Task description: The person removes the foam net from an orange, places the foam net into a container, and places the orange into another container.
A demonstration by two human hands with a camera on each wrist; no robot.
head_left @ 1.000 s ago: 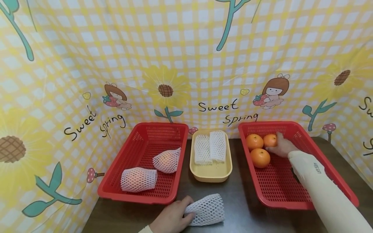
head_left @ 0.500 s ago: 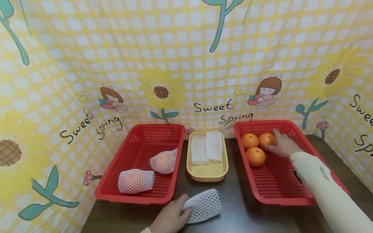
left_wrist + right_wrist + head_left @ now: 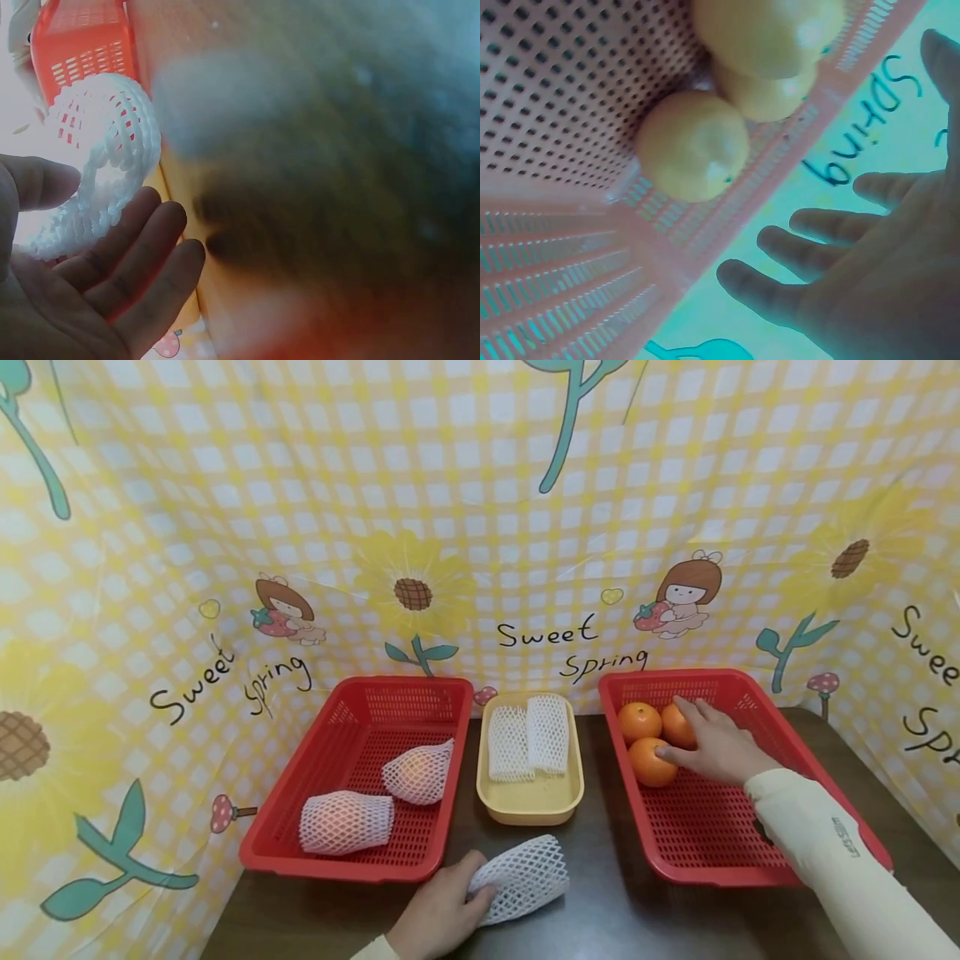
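My left hand [image 3: 442,906] pinches a white foam net sleeve [image 3: 525,881] above the table's front. In the left wrist view the sleeve [image 3: 112,150] bulges into a hollow tube between thumb and fingers. Over the right red basket [image 3: 738,860], my right hand [image 3: 716,743] spreads its fingers above three oranges. These are a front orange [image 3: 651,766], a back left orange [image 3: 640,722] and a back right orange [image 3: 677,727], partly hidden by the fingers. The right wrist view shows the hand [image 3: 862,270] apart from the oranges [image 3: 694,146], holding nothing.
In the left red basket [image 3: 367,706] lie two net-wrapped fruits, a front one [image 3: 347,822] and a rear one [image 3: 417,772]. Between the baskets, a yellow tray [image 3: 532,802] holds two flat foam nets [image 3: 547,735]. A patterned cloth [image 3: 480,510] hangs behind.
My right hand has come away from around the back right orange, spread its fingers and shifted left over the group. The left hand still holds the foam net sleeve, which is slightly raised.
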